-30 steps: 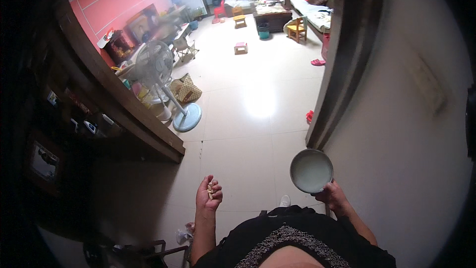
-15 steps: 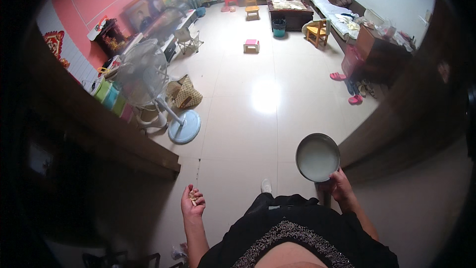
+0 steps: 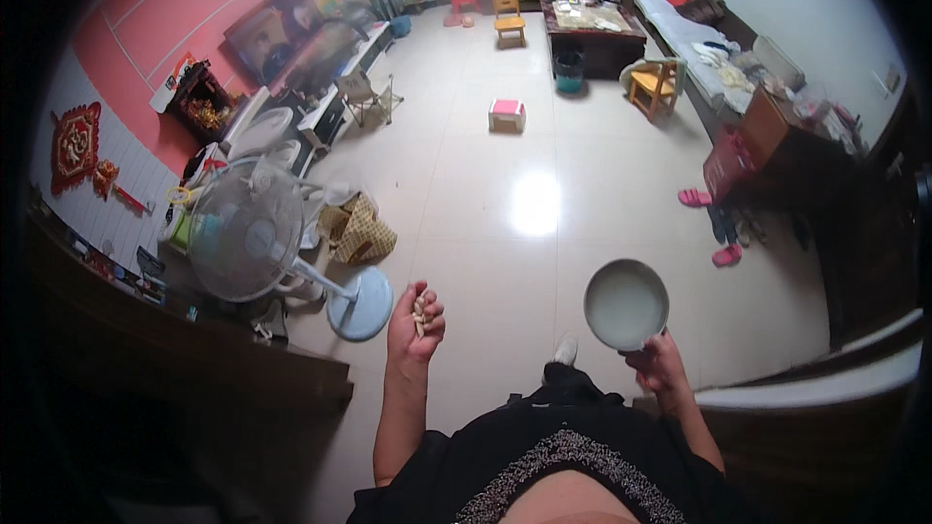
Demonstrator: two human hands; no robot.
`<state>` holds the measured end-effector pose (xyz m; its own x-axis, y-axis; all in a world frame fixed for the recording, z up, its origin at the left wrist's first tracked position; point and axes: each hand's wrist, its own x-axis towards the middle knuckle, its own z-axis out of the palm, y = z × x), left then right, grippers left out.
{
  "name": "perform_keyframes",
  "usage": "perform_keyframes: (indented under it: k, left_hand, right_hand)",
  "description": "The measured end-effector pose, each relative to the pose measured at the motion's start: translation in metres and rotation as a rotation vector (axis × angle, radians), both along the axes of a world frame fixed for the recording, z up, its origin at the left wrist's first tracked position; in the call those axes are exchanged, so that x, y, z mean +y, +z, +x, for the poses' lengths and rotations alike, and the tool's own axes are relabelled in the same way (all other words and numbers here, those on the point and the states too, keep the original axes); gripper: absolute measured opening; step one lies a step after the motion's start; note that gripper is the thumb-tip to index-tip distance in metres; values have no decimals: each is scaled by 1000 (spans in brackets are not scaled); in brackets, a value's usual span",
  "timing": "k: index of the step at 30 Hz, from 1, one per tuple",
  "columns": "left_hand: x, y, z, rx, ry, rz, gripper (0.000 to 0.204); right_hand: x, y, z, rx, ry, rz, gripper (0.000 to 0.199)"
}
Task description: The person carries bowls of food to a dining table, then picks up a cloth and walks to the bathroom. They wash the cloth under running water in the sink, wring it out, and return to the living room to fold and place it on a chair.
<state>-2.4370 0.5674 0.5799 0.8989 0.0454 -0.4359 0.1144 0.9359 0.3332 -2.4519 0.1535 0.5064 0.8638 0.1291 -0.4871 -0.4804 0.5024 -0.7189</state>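
My left hand [image 3: 416,328] is raised at the centre left, palm up, with its fingers curled around several small pale pieces [image 3: 419,314]. They look like peeled garlic cloves or nuts, but I cannot tell which. On the right, my right hand [image 3: 659,365] grips the near edge of a round metal bowl [image 3: 594,278]. Cloudy whitish liquid [image 3: 628,307] appears to fill the bowl, which is held roughly level above the floor. Part of my right hand's fingers is hidden beneath the bowl.
A standing fan [image 3: 359,305] and a patterned bag [image 3: 365,231] are on the left. Dark door-frame wood [image 3: 320,378] flanks me. Ahead are a pink-topped stool [image 3: 507,114], wooden chairs [image 3: 652,87], a low table [image 3: 607,49] and pink slippers [image 3: 726,255].
I have moved forward through the doorway, and the room has shifted in view. My left hand has risen and come inward with the pale pieces; the bowl stays in my right hand.
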Motion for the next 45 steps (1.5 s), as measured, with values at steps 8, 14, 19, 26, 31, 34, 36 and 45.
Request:
perform_keyframes:
  k: [8, 14, 19, 26, 31, 34, 36, 45]
  left_hand:
    - [-6, -22, 196, 213, 77, 31, 11]
    - [-20, -46, 353, 267, 99, 17, 16]
    - [-48, -85, 515, 280, 41, -17, 15]
    - [-130, -81, 781, 172, -171, -44, 16]
    - [-208, -32, 935, 140, -168, 13, 26]
    - [-220, -49, 1025, 102, -234, -4, 25]
    - [-229, -53, 1069, 143, -159, 15, 24]
    - [-223, -63, 1211, 291, 117, 31, 14]
  right_hand:
    - [-41, 10, 247, 49, -13, -88, 55]
    - [-89, -7, 421, 32, -58, -78, 51]
    - [-115, 0, 549, 56, -140, -124, 50]
    - [-171, -3, 750, 66, -217, -130, 50]
    - [-200, -15, 889, 112, -230, -91, 52]
    - [-226, -31, 986, 121, -199, -114, 52]
    - [-239, -48, 1047, 105, -162, -75, 53]
    - [-265, -77, 1316, 147, -26, -70, 52]
